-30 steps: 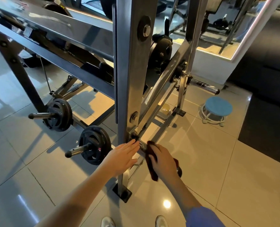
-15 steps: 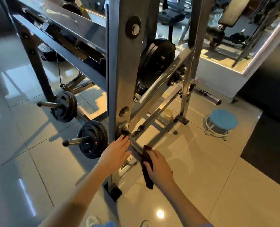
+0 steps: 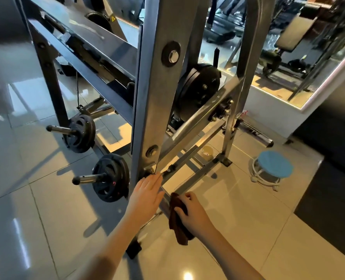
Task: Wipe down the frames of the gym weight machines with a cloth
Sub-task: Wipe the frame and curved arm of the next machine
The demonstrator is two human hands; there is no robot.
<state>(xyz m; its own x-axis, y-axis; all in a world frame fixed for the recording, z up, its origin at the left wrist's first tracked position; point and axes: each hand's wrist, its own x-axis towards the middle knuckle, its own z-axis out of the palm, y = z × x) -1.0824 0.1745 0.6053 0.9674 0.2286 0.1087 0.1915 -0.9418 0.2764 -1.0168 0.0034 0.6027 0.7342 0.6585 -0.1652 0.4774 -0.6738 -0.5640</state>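
Nearest to us, two bare forearms reach in from the bottom edge over the glossy tiled floor (image 3: 46,219). We see the left hand (image 3: 147,191) laid flat on the lower part of the machine's upright post (image 3: 155,110). Its fingers are straight and pressed together, with their tips up by a small bolt at the post's near edge. Just right of it, the right hand (image 3: 193,212) has its fingers curled round a dark brown cloth (image 3: 177,221). It grips the cloth against a short metal bar (image 3: 164,200) that slants toward us from the base of the post. The loose end of the cloth hangs below the hand, and we cannot tell how far the cloth wraps the bar. Under the left forearm, the post's black foot (image 3: 134,250) sits on the tiles.

Left of the post, a weight plate (image 3: 111,178) sits on a chrome peg, and a second plate (image 3: 80,134) sits on another peg farther back and left. Behind the post, a brace (image 3: 198,120) rises rightward to a second upright (image 3: 246,57), and a large black disc (image 3: 198,91) shows between the two uprights. On the floor beyond the low rails stands a small pale cup (image 3: 207,151). Well apart to its right is a round blue-topped stool (image 3: 272,168). Farthest of all, a mirror (image 3: 288,47) on the far wall reflects other gym machines.
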